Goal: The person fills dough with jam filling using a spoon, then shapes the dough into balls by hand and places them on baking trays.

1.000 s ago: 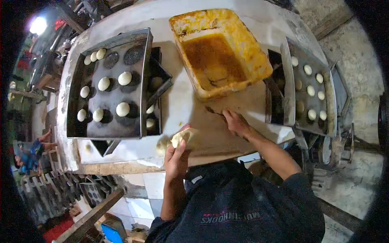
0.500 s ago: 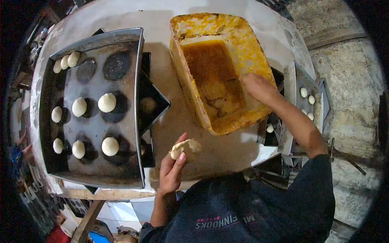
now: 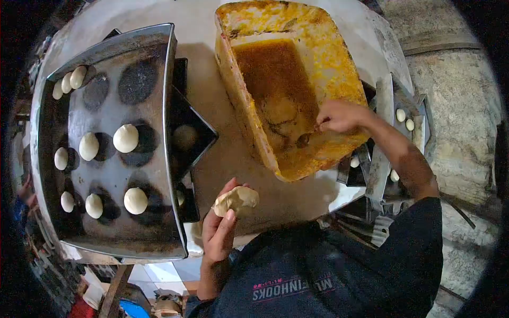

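Observation:
My left hand (image 3: 218, 233) pinches a flattened, cupped piece of dough (image 3: 243, 198) between thumb and fingers, above the table's near side. Inside the large rectangular tub (image 3: 253, 119), my right hand (image 3: 342, 116) grips a spoon (image 3: 303, 140), its bowl low over the tub floor. Brown filling (image 3: 273, 63) covers the tub's floor, and yellow smears coat its walls. Most of the spoon's handle is hidden by my fingers. Left of the tub, a dark metal baking tray (image 3: 119, 175) carries several round dough balls (image 3: 135, 201).
More trays are stacked crosswise beneath the left one, a corner (image 3: 204, 132) jutting toward the tub. To the right, other metal trays (image 3: 383, 143) hold several dough balls (image 3: 401, 115). The pale table (image 3: 199, 26) has a rounded edge.
My right hand has shifted slightly within the tub, and the spoon's bowl now shows. The dough in my left hand is turned more open toward me. The whole view has shifted slightly.

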Demonstrator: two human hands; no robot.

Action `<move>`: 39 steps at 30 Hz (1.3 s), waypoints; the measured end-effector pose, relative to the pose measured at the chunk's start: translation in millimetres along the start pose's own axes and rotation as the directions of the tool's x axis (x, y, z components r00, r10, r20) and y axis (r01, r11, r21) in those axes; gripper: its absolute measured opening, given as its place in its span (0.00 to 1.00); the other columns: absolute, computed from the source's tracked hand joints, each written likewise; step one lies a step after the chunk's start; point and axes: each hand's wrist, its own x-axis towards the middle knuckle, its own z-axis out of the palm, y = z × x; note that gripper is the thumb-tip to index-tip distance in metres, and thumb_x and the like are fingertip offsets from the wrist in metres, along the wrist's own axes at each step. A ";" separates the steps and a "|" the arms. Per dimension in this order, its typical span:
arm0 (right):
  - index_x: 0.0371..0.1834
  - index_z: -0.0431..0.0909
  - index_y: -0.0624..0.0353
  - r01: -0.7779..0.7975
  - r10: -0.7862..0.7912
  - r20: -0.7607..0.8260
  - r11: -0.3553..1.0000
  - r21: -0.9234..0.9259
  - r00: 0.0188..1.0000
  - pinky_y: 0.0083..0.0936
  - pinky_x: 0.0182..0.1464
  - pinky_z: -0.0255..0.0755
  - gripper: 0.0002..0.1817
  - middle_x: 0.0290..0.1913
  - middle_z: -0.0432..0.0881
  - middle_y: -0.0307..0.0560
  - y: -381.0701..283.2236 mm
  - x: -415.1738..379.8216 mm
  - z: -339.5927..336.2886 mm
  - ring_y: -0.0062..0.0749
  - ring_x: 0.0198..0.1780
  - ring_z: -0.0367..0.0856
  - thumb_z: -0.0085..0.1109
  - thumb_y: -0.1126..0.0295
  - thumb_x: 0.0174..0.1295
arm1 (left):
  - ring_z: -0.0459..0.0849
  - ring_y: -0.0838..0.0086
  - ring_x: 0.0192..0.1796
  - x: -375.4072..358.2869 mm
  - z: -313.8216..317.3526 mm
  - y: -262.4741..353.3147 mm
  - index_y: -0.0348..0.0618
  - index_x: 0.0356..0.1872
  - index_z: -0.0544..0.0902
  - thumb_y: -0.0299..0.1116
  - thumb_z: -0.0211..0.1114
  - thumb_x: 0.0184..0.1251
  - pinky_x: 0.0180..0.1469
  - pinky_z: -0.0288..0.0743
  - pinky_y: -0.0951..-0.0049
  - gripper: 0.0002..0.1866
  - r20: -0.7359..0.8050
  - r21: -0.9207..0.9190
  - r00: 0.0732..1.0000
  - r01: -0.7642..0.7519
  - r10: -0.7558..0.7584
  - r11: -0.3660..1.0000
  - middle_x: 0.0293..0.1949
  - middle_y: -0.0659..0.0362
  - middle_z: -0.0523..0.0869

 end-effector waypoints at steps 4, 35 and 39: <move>0.38 0.84 0.66 0.168 -0.122 -0.119 0.809 0.564 0.985 0.26 0.35 0.72 0.14 0.30 0.86 0.50 -22.2 -47.1 -6.8 0.36 0.32 0.82 0.60 0.65 0.58 | 0.68 0.62 0.69 -2.9 14.6 2.5 0.28 0.68 0.62 0.31 0.52 0.73 0.71 0.58 0.63 0.27 0.024 0.035 0.999 -0.033 0.033 0.999 0.68 0.44 0.67; 0.46 0.78 0.75 0.541 0.116 -0.954 0.802 0.254 0.277 0.28 0.49 0.76 0.18 0.49 0.78 0.58 -249.9 -151.9 169.6 0.45 0.48 0.82 0.66 0.73 0.56 | 0.68 0.65 0.65 -80.7 68.1 -138.0 0.39 0.76 0.45 0.31 0.56 0.71 0.67 0.62 0.66 0.38 -0.079 0.604 0.852 -0.372 0.517 0.705 0.66 0.50 0.66; 0.41 0.78 0.68 0.513 0.008 -0.999 0.859 -0.009 -0.032 0.31 0.46 0.75 0.10 0.44 0.78 0.52 -257.6 -193.9 186.3 0.44 0.44 0.80 0.61 0.76 0.58 | 0.66 0.63 0.68 -150.9 134.7 -112.9 0.33 0.75 0.47 0.42 0.60 0.67 0.70 0.56 0.66 0.43 0.052 0.445 0.770 -0.588 0.636 0.676 0.67 0.47 0.65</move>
